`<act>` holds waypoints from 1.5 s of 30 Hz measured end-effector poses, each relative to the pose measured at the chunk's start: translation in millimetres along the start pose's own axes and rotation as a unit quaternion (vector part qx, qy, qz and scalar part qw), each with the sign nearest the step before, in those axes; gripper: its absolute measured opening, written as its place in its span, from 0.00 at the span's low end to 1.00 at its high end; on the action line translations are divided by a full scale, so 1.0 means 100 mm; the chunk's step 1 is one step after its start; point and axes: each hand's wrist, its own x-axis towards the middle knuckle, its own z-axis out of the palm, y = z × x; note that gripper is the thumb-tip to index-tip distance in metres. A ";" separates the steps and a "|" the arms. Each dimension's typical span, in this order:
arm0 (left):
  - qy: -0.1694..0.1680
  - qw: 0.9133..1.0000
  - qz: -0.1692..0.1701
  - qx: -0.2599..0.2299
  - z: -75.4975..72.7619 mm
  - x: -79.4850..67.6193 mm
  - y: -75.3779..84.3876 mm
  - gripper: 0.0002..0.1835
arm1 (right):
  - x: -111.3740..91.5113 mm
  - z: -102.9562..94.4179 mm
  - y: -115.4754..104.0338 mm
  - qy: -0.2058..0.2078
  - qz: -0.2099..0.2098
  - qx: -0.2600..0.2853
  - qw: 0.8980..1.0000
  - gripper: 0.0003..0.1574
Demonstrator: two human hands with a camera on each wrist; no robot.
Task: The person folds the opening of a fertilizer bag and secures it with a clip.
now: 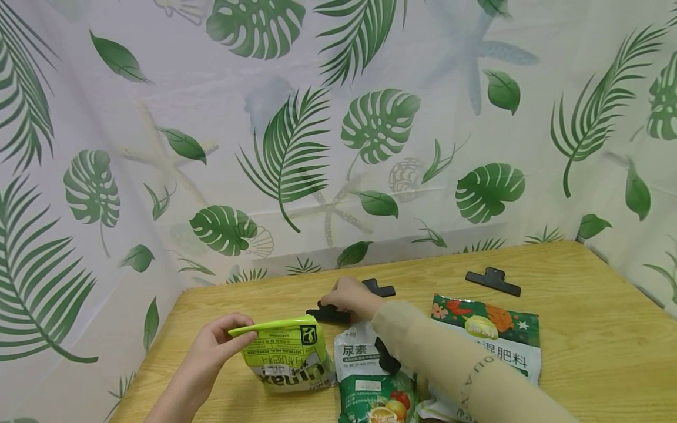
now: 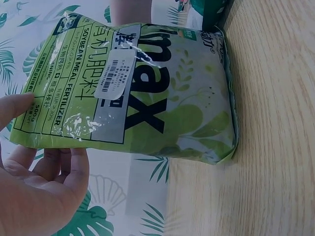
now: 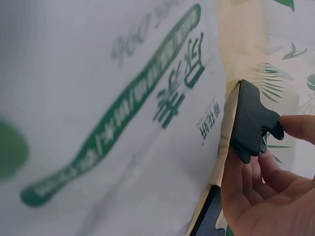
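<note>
My left hand (image 1: 222, 341) pinches the top edge of a lime-green fertilizer bag (image 1: 285, 361), thumb on the front and fingers behind. This bag stands on the table; its printed front (image 2: 110, 86) fills much of the left wrist view. My right hand (image 1: 353, 296) grips a black bag clip (image 1: 329, 314) just behind the lime-green bag. In the right wrist view the thumb and fingers are on the handles of the clip (image 3: 252, 120). A white and green bag (image 1: 362, 373) lies to the right, with a black clip (image 1: 388, 357) on it, partly covered by my sleeve.
Another fertilizer bag (image 1: 510, 346) lies further right, partly behind my forearm. One black clip (image 1: 379, 288) lies beyond my right hand, and another (image 1: 493, 281) at the back right of the wooden table (image 1: 587, 329). A leaf-patterned cloth (image 1: 338, 147) hangs behind.
</note>
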 end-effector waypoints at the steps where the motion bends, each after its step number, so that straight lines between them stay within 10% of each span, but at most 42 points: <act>1: 0.000 1.000 0.000 0.001 0.00 0.00 0.00 0.10 | 0.01 0.00 0.00 0.001 -0.003 -0.008 1.000 0.28; 45: 0.005 1.000 0.001 0.004 -0.01 0.04 -0.03 0.11 | -0.04 -0.27 -0.12 -0.010 -0.097 -0.076 0.992 0.08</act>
